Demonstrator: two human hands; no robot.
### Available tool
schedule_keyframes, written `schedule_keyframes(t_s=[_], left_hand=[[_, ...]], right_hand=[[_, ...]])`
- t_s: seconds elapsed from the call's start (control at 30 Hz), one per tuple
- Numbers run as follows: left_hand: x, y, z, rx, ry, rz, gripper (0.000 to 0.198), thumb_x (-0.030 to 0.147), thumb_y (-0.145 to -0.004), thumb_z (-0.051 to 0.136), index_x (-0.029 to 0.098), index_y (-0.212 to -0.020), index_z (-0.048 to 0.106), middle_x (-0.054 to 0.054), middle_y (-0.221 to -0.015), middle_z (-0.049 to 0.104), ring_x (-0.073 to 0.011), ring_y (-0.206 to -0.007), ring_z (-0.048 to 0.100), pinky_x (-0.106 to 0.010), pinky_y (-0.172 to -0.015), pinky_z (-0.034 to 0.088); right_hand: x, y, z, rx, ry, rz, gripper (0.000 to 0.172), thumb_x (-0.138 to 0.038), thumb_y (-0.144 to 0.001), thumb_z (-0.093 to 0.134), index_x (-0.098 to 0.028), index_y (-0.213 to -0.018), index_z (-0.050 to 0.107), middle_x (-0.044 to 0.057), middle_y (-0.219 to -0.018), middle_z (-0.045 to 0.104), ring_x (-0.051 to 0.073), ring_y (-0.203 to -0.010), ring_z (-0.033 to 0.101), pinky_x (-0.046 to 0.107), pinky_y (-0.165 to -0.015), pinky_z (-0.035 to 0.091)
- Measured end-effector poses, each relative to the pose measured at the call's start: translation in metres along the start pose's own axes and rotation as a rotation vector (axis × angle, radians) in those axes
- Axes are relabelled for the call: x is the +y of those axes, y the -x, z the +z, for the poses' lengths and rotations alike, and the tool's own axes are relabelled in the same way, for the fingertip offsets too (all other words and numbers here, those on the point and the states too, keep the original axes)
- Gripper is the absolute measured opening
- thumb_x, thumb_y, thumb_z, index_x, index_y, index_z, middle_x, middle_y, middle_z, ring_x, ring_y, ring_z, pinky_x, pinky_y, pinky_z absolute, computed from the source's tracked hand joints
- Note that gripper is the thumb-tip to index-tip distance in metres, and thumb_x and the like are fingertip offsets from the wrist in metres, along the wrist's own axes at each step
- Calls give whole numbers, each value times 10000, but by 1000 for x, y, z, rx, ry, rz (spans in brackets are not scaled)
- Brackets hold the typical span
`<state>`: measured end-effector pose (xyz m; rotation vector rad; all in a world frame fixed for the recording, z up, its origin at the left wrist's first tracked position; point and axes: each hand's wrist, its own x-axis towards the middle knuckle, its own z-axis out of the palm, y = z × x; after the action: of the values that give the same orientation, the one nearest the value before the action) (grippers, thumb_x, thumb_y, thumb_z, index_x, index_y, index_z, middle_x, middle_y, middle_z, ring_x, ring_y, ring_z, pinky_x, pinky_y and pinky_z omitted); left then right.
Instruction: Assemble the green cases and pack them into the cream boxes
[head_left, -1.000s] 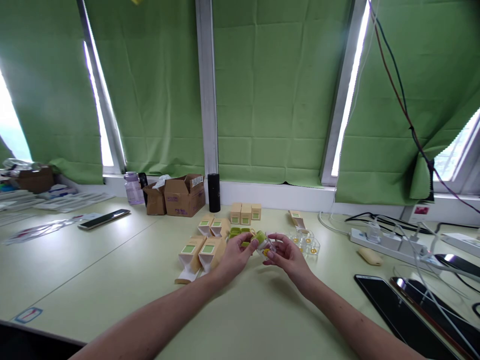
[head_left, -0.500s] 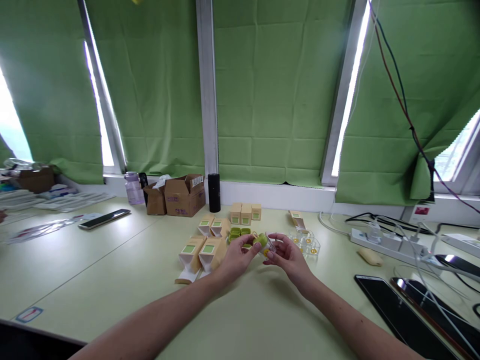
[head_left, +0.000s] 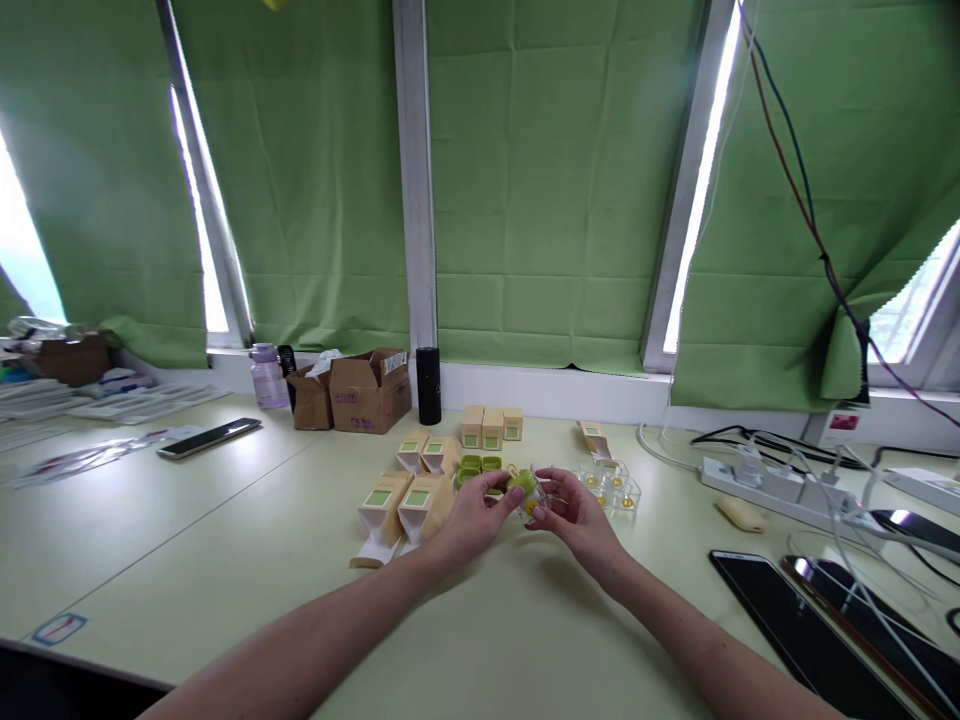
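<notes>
Above the middle of the pale green table [head_left: 225, 540], both my hands meet on a small clear jar [head_left: 531, 500] with a yellow bottom. My left hand [head_left: 472, 515] pinches the green cap [head_left: 520, 484] on top of it. My right hand [head_left: 574, 512] wraps its fingers round the jar's body. Just behind my hands lie loose green caps [head_left: 477, 464] and a cluster of clear jars [head_left: 611, 484]. Open tan cartons with green labels [head_left: 401, 508] lie to the left of my left hand.
Three small tan boxes [head_left: 492, 426] stand at the back, beside a black cylinder [head_left: 428, 385] and brown cardboard boxes [head_left: 360, 390]. A power strip with cables [head_left: 780, 482] and dark phones [head_left: 795, 620] fill the right side. A phone [head_left: 208, 438] lies at the left.
My hands have stayed in place. The green cap has turned a little on the jar between my fingers, and the jar has shifted slightly left.
</notes>
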<state>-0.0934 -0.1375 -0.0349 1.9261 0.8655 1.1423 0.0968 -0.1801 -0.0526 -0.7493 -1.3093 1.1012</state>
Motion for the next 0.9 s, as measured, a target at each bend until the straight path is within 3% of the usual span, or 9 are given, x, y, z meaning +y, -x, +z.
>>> schedule_keyframes(t_s=[0.13,0.37,0.63,0.9], left_hand=[[2,-1,-2,-49,-45,5,450,624,-900,640,180,-930,711,-64,-914,713,-211,-819,637,-282,-680,490],[2,-2,-2,-66,-74,12,454,613,-885,659,170,-791,695,-50,-796,668,-200,-757,594,-277,-636,448],[-3,-3,-3,-53,-13,-25,526,630,-875,675,155,-1091,748,-129,-1048,753,-287,-970,688,-350,-787,545],[4,4,-2,-47,68,29,526,522,-892,723,208,-1289,581,-134,-1192,686,-278,-1135,650,-395,-926,542]], right_hand=[[-3,3,0,-12,42,-15,545,-470,-755,881,-288,-1202,625,55,-1151,644,211,-934,691,436,-847,624],[-2,5,-1,10,175,-40,550,-462,-778,852,-291,-1234,596,60,-1069,658,237,-961,653,410,-784,616],[-5,7,3,-3,149,-66,502,-453,-839,810,-323,-1260,570,47,-1120,649,209,-938,665,437,-868,616],[-8,6,7,35,79,-70,515,-494,-834,814,-316,-1240,553,53,-1138,672,221,-939,687,453,-853,618]])
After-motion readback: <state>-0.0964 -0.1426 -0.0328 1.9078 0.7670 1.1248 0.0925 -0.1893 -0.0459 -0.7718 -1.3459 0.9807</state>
